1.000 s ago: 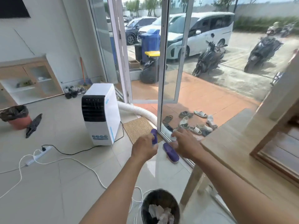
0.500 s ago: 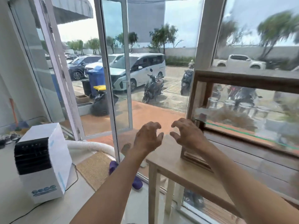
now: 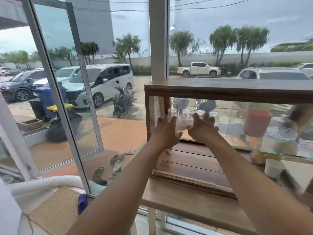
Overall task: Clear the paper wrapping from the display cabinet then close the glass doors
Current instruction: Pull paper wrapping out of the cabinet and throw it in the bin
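We reach with both bare arms into a wood-framed display cabinet [image 3: 228,92] that stands on a pale wooden table [image 3: 186,199] against a wall of windows. Our left hand [image 3: 165,131] and right hand [image 3: 202,128] are spread, fingers splayed, on either side of a whitish bundle of paper wrapping [image 3: 183,123] lying on the cabinet's glass shelf [image 3: 271,150] at its left end; the fingertips touch or nearly touch the bundle, but we cannot tell whether either hand has closed on it. Just behind the paper a row of clear drinking glasses [image 3: 187,113] stands upside down. Farther right on the shelf sits an orange cup [image 3: 257,122], blurred, and below it a white bowl [image 3: 274,167] on the cabinet's dark wooden floor. To the left a glass door [image 3: 55,85] stands open onto a terracotta terrace strewn with shoes [image 3: 116,165]. Inside, a white hose [image 3: 44,184] curves over a woven doormat [image 3: 55,211]. Beyond the glass, a white van [image 3: 101,80] and a scooter [image 3: 122,99] are parked.
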### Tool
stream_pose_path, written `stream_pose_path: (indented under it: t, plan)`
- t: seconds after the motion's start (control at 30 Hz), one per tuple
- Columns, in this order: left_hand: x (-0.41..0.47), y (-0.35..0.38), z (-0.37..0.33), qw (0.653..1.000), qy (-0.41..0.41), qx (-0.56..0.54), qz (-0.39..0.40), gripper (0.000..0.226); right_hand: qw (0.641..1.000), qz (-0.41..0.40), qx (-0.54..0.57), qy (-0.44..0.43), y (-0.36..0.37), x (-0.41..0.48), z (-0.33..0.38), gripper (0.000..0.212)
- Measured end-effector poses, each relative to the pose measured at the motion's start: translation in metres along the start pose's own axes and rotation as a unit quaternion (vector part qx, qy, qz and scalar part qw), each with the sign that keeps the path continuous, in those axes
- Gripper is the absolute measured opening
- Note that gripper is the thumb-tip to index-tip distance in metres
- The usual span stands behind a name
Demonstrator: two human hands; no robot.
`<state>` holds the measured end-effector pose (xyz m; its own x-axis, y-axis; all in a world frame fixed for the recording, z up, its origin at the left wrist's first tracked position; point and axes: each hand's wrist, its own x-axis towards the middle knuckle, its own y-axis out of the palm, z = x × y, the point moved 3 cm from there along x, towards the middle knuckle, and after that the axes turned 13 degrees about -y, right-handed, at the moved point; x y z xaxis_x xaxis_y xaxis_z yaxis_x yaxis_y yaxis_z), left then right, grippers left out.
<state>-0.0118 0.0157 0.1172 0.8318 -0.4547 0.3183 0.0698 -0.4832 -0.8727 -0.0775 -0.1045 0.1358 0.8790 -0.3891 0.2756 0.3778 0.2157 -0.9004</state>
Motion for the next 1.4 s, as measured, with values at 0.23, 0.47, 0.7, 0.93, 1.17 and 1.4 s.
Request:
stream_pose_path:
  t: [0.23,0.47,0.7,0.93,1.17,1.4]
  plan:
    - [0.051,0.021,-0.002,0.996,-0.038,0.02,0.079,0.085,0.994,0.103,-0.033,-0.005,0.009,0.022,-0.01,0.069]
    - [0.059,0.036,0.008,0.982,-0.093,0.008,0.165,0.069,0.984,0.157,-0.076,-0.037,0.022,0.04,-0.019,0.074]
    - [0.045,0.033,0.003,0.991,0.004,-0.08,0.106,0.025,0.982,0.107,-0.032,-0.151,0.02,0.037,-0.015,0.041]
    - [0.031,0.021,0.001,0.991,0.018,-0.122,0.046,0.029,0.986,0.031,0.021,-0.165,0.012,0.021,-0.003,0.018]
    - [-0.003,0.006,0.022,0.982,-0.029,-0.187,-0.005,0.023,0.984,0.053,0.057,-0.161,0.013,0.002,0.026,0.017]
    - [-0.061,-0.007,0.07,0.961,-0.045,-0.262,-0.078,0.009,0.969,0.116,0.069,-0.208,0.035,-0.019,0.078,0.01]
